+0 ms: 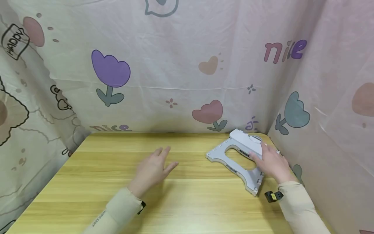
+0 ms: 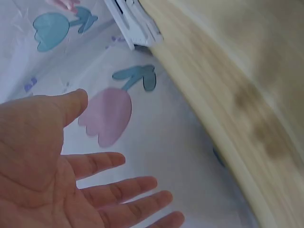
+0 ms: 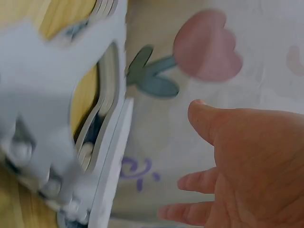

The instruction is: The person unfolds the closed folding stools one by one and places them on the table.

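Note:
A light grey plastic folding stool [image 1: 217,155], folded flat, lies at the right rear of the table. Through the oval opening in its side, the wood shows. My right hand [image 1: 273,164] is at the stool's right edge, thumb toward the opening. In the right wrist view, that hand [image 3: 256,166] has its fingers extended and a gap shows between thumb and stool [image 3: 42,90]; whether any finger touches it I cannot tell. My left hand [image 1: 150,172] hovers over the table's middle, fingers spread, holding nothing. Its palm [image 2: 28,152] shows bare in the left wrist view.
The wooden table [image 1: 96,182] has light planks. Behind it hangs a printed curtain [image 1: 169,65] with flowers and words, and more printed cloth [image 1: 330,81] closes in the right side near my right arm. A black wrist device [image 1: 273,196] sits at my right cuff.

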Demonstrator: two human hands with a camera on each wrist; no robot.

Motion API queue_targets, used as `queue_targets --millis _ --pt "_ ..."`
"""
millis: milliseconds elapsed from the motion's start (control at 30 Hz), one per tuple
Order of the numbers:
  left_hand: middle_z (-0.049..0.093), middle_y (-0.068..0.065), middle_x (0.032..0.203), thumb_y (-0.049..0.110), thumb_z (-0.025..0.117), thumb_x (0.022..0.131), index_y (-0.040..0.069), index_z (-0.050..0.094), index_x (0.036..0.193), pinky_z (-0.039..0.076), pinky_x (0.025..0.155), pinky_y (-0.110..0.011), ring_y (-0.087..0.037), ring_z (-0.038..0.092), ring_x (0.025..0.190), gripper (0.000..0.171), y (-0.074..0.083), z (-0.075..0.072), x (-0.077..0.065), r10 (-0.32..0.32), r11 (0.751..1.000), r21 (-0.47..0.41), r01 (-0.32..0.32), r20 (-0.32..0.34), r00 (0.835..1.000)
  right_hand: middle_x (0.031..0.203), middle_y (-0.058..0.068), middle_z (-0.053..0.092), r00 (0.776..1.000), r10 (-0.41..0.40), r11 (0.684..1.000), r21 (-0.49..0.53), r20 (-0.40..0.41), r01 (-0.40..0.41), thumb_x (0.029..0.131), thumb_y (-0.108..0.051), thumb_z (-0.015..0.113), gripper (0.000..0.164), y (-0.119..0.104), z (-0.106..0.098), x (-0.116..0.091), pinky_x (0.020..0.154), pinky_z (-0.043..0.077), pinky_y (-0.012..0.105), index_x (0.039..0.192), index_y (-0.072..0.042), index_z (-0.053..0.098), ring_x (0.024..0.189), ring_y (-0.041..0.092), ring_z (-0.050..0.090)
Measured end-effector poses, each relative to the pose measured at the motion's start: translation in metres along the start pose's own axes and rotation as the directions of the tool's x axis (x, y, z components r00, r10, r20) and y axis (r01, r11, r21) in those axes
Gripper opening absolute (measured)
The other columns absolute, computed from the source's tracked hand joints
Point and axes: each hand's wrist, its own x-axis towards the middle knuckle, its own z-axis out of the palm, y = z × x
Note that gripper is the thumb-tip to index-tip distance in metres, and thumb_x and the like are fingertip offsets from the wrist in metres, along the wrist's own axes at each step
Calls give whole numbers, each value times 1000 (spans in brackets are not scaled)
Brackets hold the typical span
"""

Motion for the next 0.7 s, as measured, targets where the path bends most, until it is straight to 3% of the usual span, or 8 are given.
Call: queue_targets --millis 233,400,533,700 --pt "63 -22 150 59 65 103 14 53 157 65 88 -60 -44 70 125 71 20 16 7 81 996 -27 -80 16 997 161 47 28 998 45 999 -28 48 -43 110 -66 36 97 34 -1 23 107 38 85 163 13 21 145 67 34" --pt "67 -21 144 55 67 103 13 56 154 65 89 -56 -41 72 120 67 31 28 16 138 990 -39 -137 39 990 160 48 28 990 113 993 -37 90 -110 110 -66 33 97 50 4 38 109 38 84 161 16 22 144 68 35" --pt "68 -21 141 53 68 103 11 58 152 65 91 -54 -39 73 118 66 40 37 21 191 981 -49 -188 66 979 159 48 27 976 173 985 -25 132 -171 111 -62 36 96 59 5 46 111 37 83 159 19 22 142 68 36" --pt "72 -17 134 52 71 102 11 62 148 66 84 -49 -33 75 112 62 50 47 25 242 970 -25 -241 64 968 152 47 37 968 198 980 -13 155 -198 111 -56 42 89 68 8 52 106 43 79 155 20 28 126 61 49"
